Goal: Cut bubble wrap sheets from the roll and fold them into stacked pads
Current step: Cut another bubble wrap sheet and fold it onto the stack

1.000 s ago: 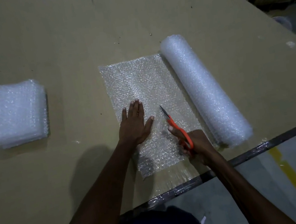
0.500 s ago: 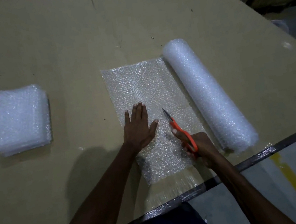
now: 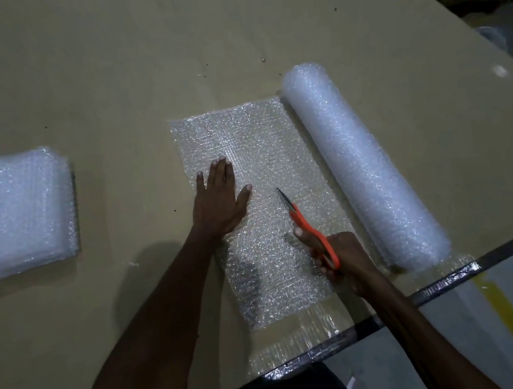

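Here the left hand [image 3: 221,201] lies flat, fingers straight and together, pressing down the clear unrolled bubble wrap sheet [image 3: 242,150], evidently to keep the film taut and still for cutting. Just right of it on the same sheet, the right hand [image 3: 341,261] grips the orange-handled scissors [image 3: 308,226], blades pointing away along the cut line. The white cylindrical bubble wrap roll [image 3: 360,162] lies along the sheet's right edge, feeding it; the stack of folded bubble wrap pads [image 3: 18,210] sits well left of the sheet on the brown cardboard-covered table [image 3: 96,68], apart from the cutting.

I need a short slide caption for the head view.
Left hand flattens the unrolled bubble wrap sheet while right hand cuts with orange scissors.
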{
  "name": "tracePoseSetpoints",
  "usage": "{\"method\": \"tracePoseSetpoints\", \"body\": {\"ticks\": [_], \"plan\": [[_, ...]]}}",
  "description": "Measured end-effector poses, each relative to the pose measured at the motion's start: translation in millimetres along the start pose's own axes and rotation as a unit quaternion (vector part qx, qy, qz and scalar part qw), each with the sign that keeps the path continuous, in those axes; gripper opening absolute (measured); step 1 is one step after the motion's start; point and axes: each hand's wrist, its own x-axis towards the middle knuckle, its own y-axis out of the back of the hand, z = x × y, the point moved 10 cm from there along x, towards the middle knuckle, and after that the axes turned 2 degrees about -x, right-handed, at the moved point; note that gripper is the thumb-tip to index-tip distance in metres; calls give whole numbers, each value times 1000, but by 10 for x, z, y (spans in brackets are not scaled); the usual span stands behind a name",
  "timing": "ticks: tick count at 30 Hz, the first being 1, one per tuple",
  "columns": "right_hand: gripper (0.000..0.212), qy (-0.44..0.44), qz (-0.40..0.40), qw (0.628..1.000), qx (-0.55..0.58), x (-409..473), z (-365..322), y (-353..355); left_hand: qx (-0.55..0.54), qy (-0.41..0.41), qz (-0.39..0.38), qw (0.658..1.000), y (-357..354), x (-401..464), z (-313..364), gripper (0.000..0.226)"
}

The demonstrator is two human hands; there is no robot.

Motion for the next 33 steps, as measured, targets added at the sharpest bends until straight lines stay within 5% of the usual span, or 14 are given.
{"method": "tracePoseSetpoints", "body": {"ticks": [33], "plan": [[50, -10, -17, 1000, -4, -96, -89, -140, 13, -5, -15, 1000, 59, 40, -97, 82]]}}
